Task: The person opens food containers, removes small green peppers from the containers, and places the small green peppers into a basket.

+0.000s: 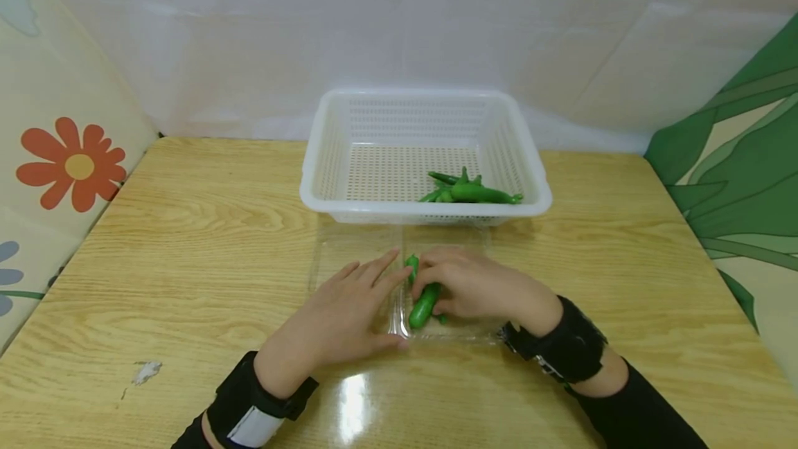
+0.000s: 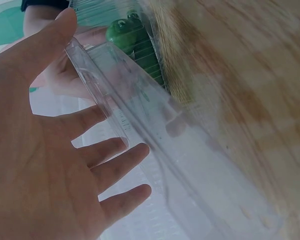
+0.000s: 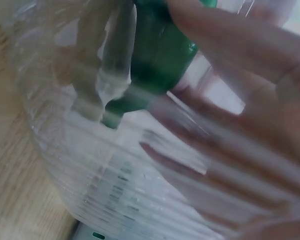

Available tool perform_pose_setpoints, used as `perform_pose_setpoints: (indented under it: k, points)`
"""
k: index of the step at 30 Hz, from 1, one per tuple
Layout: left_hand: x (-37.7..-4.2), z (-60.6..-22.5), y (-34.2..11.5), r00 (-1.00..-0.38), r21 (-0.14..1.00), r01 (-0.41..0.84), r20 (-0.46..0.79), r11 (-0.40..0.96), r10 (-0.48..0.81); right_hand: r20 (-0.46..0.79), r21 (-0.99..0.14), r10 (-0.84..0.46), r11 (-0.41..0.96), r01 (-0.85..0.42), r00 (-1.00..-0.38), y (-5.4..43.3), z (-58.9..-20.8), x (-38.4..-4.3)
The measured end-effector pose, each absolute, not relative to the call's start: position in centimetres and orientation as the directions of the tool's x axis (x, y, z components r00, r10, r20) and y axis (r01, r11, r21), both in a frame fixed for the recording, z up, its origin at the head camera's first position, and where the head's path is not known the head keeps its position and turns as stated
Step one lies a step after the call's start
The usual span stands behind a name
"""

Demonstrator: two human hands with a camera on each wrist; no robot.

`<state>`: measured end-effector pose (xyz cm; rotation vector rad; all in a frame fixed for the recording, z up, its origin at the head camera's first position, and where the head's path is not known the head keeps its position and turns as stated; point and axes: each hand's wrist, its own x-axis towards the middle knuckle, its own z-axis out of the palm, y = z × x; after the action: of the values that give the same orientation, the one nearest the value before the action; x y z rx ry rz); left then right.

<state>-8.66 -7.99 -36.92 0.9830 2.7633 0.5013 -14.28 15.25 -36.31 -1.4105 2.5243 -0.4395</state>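
An opened clear plastic clamshell box [image 1: 339, 251] lies flat on the table, its two halves side by side. In the right half are green peppers [image 1: 425, 307], also visible through the plastic in the left wrist view [image 2: 121, 36]. My right hand [image 1: 476, 286] reaches into that half and grips a green pepper [image 3: 157, 55] between thumb and fingers; part of it is hidden by the hand. My left hand [image 1: 343, 314] is spread over the left half, fingers extended, its fingertips and thumb by the middle fold of the box.
Behind the box stands a white perforated basket [image 1: 411, 209] with several green peppers [image 1: 480, 193] in its front right corner. A wooden table [image 1: 187, 255] lies beneath, with a white cloth [image 1: 249, 54] at the back and patterned panels on both sides.
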Motion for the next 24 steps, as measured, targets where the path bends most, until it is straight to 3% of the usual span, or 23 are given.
perform_pose_setpoints:
  k: [24]
  points:
    - [-8.5, -37.0, -8.0, -0.774, 0.357, 0.582, -0.034, 0.731, 0.633, -0.053, -0.367, -0.822, 0.544, -0.755, -0.566, 15.8, -34.5, -14.0]
